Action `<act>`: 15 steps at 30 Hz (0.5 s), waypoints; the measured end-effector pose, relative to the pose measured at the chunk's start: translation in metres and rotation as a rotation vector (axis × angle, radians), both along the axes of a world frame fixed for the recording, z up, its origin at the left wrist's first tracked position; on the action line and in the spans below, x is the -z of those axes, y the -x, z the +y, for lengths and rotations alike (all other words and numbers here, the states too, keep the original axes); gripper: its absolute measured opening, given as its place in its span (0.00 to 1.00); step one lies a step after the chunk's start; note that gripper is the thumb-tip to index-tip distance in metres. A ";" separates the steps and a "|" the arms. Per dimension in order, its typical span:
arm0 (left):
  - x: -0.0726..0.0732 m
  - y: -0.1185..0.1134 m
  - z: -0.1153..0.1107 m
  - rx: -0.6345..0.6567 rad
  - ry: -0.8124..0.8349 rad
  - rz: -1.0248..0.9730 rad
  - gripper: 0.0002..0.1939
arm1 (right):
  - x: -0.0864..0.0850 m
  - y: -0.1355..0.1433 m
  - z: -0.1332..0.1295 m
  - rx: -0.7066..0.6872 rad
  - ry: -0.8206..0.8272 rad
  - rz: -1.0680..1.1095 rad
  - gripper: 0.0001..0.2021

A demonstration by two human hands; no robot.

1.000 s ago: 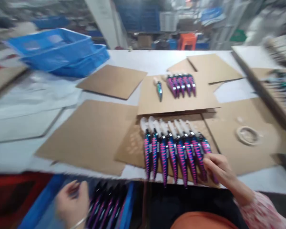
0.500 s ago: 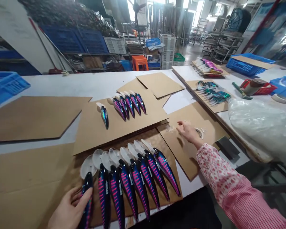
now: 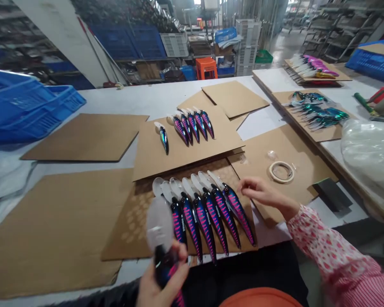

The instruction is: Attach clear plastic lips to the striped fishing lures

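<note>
A fishing lure (image 3: 161, 260) with a wide clear lip, dark-backed with pink stripes, is held up in my left hand (image 3: 166, 279) close to the camera, lip upward. Several matching large lures (image 3: 205, 226) lie side by side on a brown cardboard sheet (image 3: 131, 226), their clear lips pointing away from me. My right hand (image 3: 262, 192) hovers beside the rightmost lure, its fingertips curled together; whether anything small sits in them is hidden. A roll of tape (image 3: 281, 172) lies on cardboard beyond that hand, with a small clear piece (image 3: 271, 154) near it.
Smaller lures (image 3: 193, 125) rest on a raised cardboard sheet (image 3: 153, 164). Blue crates (image 3: 28, 106) stand at left. On the right are green lures (image 3: 320, 111), a dark block (image 3: 333, 194) and a clear plastic bag (image 3: 368, 149). An orange stool (image 3: 206, 68) stands behind the table.
My left hand has lifted the leftmost lure off the cardboard and brought it toward me. My right hand has moved back from near the tape toward the row of lures. The view has turned left.
</note>
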State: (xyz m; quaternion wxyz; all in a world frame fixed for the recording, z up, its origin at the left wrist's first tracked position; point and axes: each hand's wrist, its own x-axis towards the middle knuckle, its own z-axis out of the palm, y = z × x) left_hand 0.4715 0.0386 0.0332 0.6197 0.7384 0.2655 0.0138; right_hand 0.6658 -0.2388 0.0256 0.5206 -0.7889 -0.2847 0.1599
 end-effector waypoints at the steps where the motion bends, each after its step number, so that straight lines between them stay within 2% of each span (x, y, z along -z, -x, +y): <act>1: -0.003 -0.005 -0.018 0.033 0.002 -0.010 0.20 | -0.005 0.016 0.010 -0.114 -0.047 0.022 0.07; 3: -0.005 -0.014 -0.046 0.095 -0.007 -0.040 0.18 | -0.012 0.045 0.028 -0.255 -0.013 0.018 0.09; 5: -0.003 -0.018 -0.063 0.135 -0.020 -0.079 0.15 | -0.018 0.066 0.041 -0.293 0.068 0.006 0.10; 8: 0.005 -0.014 -0.071 0.115 0.004 -0.114 0.14 | -0.019 0.085 0.048 -0.304 0.101 0.010 0.10; 11: 0.016 -0.005 -0.070 0.013 0.121 -0.097 0.15 | -0.012 0.095 0.044 -0.251 0.005 0.015 0.07; 12: 0.019 -0.002 -0.069 -0.031 0.167 -0.097 0.16 | -0.009 0.099 0.043 -0.225 -0.049 0.018 0.11; 14: 0.025 0.002 -0.069 -0.108 0.238 -0.108 0.17 | -0.001 0.106 0.041 -0.195 -0.148 -0.002 0.27; 15: 0.027 0.003 -0.070 -0.133 0.255 -0.111 0.18 | 0.003 0.110 0.042 -0.194 -0.178 -0.030 0.30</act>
